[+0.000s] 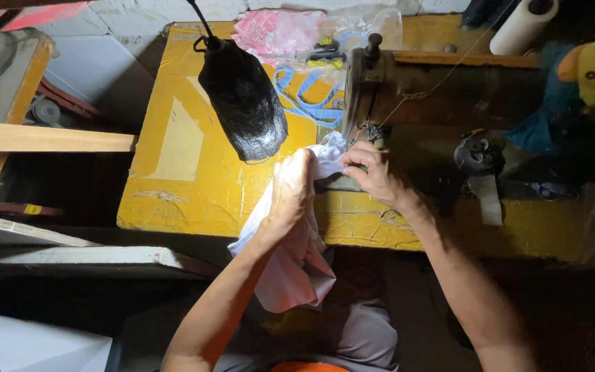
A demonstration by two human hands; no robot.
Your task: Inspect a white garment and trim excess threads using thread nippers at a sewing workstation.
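Your left hand [290, 189] and right hand [374, 172] both pinch the crumpled white cloth [297, 265] just below the dark metal sewing machine [442, 86]; the cloth trails down toward your lap.

Bare forearms, no sleeves, grey trousers, orange garment at waist

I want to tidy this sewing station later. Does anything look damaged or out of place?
The yellow table top is scuffed and patched with tape. A black lamp hangs low above the white cloth.
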